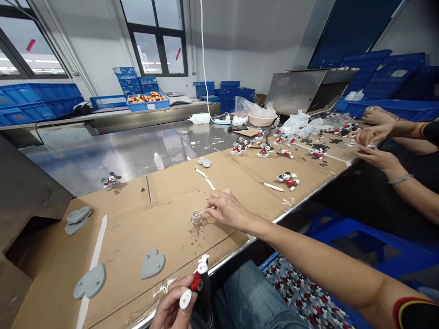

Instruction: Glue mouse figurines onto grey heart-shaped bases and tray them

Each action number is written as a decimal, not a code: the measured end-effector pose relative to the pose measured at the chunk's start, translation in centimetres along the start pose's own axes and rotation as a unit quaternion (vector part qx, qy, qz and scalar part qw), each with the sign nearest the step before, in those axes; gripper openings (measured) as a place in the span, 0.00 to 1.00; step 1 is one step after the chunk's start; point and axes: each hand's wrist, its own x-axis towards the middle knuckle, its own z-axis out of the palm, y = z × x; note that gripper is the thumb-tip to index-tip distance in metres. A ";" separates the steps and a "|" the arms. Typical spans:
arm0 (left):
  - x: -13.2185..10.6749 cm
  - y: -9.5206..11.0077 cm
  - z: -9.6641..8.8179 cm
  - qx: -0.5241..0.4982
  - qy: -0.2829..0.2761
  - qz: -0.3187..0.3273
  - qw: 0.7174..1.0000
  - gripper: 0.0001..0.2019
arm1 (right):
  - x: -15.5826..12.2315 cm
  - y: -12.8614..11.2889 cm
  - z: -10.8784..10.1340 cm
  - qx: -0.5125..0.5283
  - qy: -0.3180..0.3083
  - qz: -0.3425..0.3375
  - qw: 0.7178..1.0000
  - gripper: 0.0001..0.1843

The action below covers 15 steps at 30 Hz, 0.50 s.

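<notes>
A small mouse figure (195, 283) — red, white and black — sits pinched in the left hand (171, 308), held just off the near edge of the cardboard-covered worktop (164, 192). Well apart from it, the right hand (228, 210) grips a thin stick (202, 212), its tip in a little clear cup (196, 217). Grey heart-shaped bases (152, 264) lie between the hands — no writing is legible anywhere.

- We see pale walls (247, 41) and black-framed windows (157, 36) letting in daylight
- We note a steel table (113, 155) topped with cardboard sheets (164, 196)
- Blue crates (37, 100) stack along the walls
</notes>
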 end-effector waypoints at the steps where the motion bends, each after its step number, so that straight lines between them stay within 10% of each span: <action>1: 0.2 -0.2 -0.1 -0.013 -0.005 -0.005 1.000 0.13 | 0.0 -0.1 -0.1 0.025 0.002 0.014 1.000 0.06; 8: 0.6 0.1 0.0 -0.072 -0.049 -0.029 0.996 0.08 | -1.8 -3.7 -3.4 0.276 -0.012 0.047 0.960 0.06; 15: 0.0 0.7 0.2 -0.074 -0.065 -0.054 0.994 0.07 | -5.4 -7.6 -5.9 0.208 -0.115 -0.079 0.968 0.04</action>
